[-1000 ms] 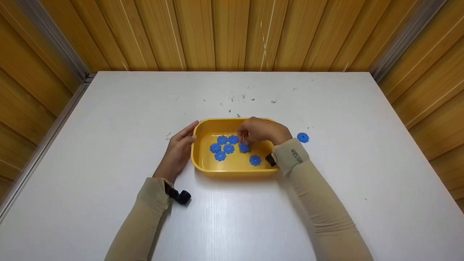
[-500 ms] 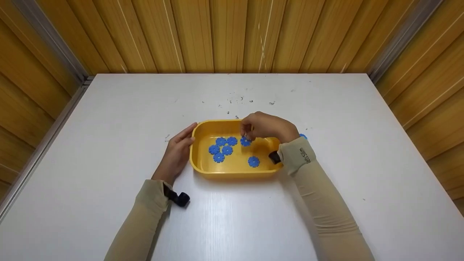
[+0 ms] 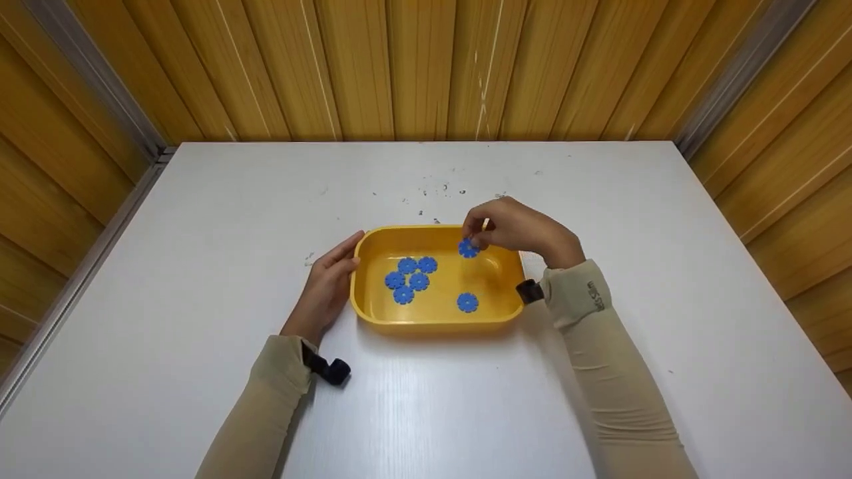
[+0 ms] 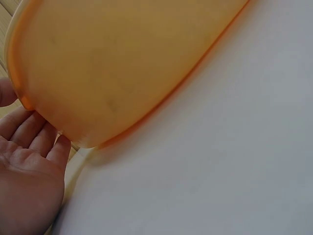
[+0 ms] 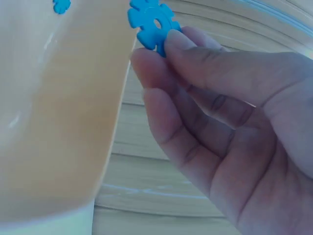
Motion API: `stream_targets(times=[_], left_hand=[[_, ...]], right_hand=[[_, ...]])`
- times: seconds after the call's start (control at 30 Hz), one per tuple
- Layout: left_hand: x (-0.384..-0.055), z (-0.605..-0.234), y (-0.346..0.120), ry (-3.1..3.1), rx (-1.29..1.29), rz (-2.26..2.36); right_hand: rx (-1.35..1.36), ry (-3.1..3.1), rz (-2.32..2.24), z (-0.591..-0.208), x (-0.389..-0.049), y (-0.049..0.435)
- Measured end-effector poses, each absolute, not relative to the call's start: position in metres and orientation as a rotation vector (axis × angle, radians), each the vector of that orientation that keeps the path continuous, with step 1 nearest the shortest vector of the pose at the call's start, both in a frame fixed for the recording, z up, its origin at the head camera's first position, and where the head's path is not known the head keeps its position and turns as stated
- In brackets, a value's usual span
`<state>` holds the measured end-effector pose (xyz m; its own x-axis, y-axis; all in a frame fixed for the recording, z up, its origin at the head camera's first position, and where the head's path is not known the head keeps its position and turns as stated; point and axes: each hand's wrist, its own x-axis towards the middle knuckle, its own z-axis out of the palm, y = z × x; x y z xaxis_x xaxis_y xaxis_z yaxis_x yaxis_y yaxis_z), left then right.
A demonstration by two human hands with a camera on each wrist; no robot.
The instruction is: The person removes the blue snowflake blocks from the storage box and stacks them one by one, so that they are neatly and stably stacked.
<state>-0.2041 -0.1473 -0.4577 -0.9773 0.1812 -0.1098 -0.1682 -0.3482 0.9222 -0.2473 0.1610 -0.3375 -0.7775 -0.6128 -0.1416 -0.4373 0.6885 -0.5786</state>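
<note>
In the head view, a yellow plastic tray [image 3: 432, 326] stands mid-table with several blue notched discs [image 3: 419, 282] lying flat on its floor, most clustered on the left. My left hand [image 3: 326, 293] rests against the tray's left end, fingers fairly straight along the outer wall and thumb at the rim. Over the far right part of the tray, my right hand [image 3: 516, 229] pinches one blue notched disc [image 5: 152, 23] between thumb and index finger. The right wrist view shows its slotted edge and centre hole, with the other fingers loosely bent.
A single blue disc [image 3: 468, 303] lies apart at the tray's near right. The white table [image 3: 200, 266] has dark scuff marks beyond the tray, and yellow slatted walls [image 3: 426, 66] rise behind and beside it.
My right hand has lifted a disc off the tray floor and carried it up and right. My left hand stays at the tray's end. The loose disc on the table is now hidden behind my right arm.
</note>
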Motion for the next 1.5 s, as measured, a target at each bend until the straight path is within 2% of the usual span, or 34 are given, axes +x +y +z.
stream_targets(times=[1.03, 1.5], left_hand=[[-0.207, -0.457, -0.148, 1.667, 0.032, 2.430], [-0.206, -0.457, -0.148, 1.668, 0.011, 2.426]], right_hand=[[-0.398, 2.705, -0.908, -0.360, -0.246, 0.243], [-0.367, 2.749, -0.891, -0.381, -0.245, 0.270]])
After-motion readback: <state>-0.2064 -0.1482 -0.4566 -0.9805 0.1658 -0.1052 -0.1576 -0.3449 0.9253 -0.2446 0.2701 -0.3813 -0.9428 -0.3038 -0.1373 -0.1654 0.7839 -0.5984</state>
